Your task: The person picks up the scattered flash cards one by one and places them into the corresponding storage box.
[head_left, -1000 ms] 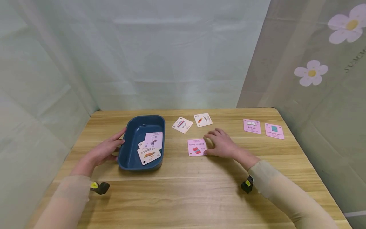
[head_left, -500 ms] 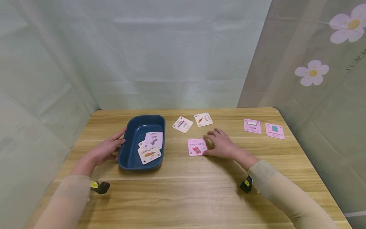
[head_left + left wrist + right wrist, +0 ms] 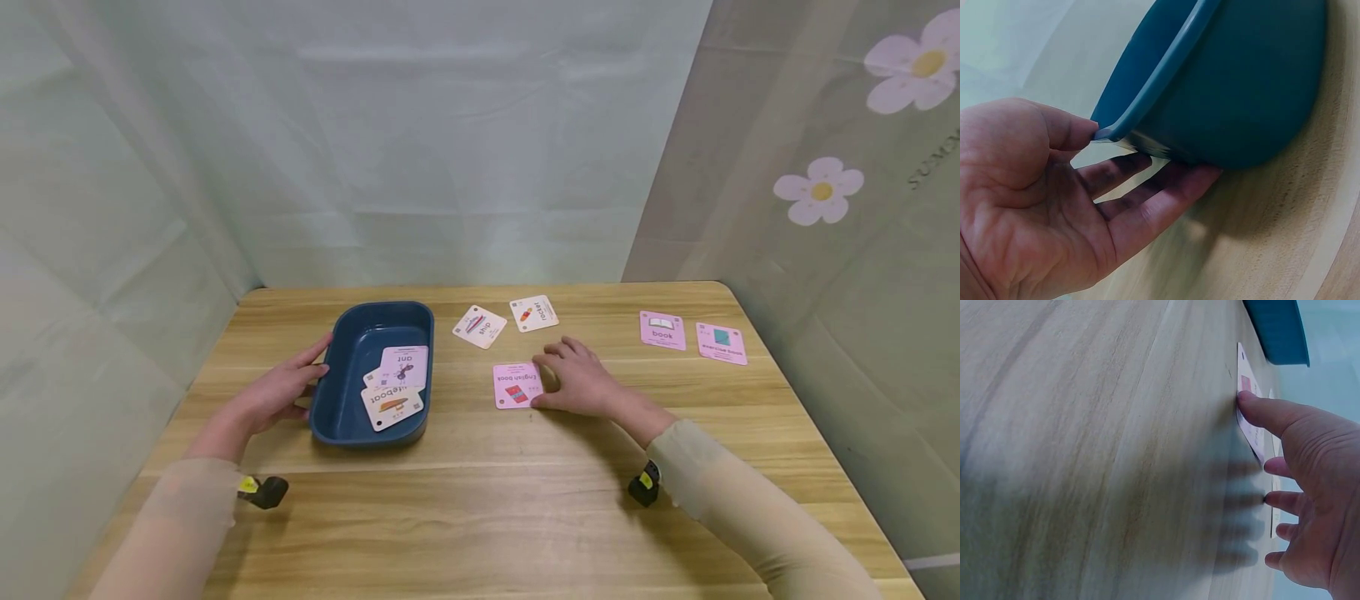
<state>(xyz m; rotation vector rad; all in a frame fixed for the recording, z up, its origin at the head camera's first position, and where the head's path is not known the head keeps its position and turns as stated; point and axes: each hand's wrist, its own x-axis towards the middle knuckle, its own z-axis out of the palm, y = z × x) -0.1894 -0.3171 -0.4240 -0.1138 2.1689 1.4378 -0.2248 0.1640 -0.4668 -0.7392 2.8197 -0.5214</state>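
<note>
Blue bin [image 3: 343, 392] stays in left grip [image 3: 279, 390]; right grip [image 3: 583, 381] still pinches "English book" card [image 3: 515, 387].

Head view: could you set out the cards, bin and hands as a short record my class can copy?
Surface: wood-look table
Container: blue bin
Inside bin: ant card, lifeboat card, third card mostly covered
Outside bin: ship card, rocket card, book card, exercise book card, English book card
Left hand: touching the bin's rim
Right hand: touching the English book card
</note>
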